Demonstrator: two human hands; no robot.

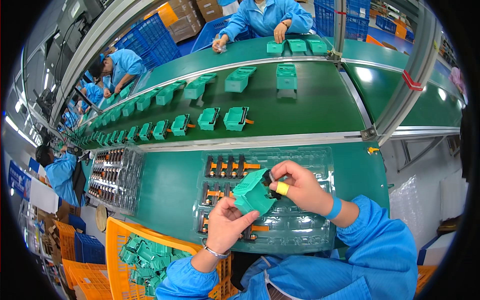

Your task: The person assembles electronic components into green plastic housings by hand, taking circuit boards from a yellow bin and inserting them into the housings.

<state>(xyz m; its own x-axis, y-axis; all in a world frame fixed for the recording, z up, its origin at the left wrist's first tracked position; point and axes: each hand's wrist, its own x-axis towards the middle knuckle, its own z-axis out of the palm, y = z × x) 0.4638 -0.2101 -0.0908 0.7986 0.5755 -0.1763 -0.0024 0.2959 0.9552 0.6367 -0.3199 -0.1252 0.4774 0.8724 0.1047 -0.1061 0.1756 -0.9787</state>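
My left hand (227,223) is closed on a green plastic housing (251,193), a box-like shell held tilted above the tray. The thumb and fingers of my right hand (301,187), with yellow tape round one digit, pinch a small black part (269,178) at the housing's upper right edge. Whether that part is seated in the housing cannot be made out. Beneath both hands lies a clear plastic tray (305,234). Rows of black modules with orange flat cables (231,167) sit in its left half, partly hidden by the housing and my left hand.
Left on the bench stands a stack of filled clear trays (116,175). A yellow crate (116,245) of loose green housings (150,257) is at lower left. Beyond the metal rail, green housings line a conveyor belt (310,110). A co-worker (265,20) handles housings across it. A metal post (407,80) rises at right.
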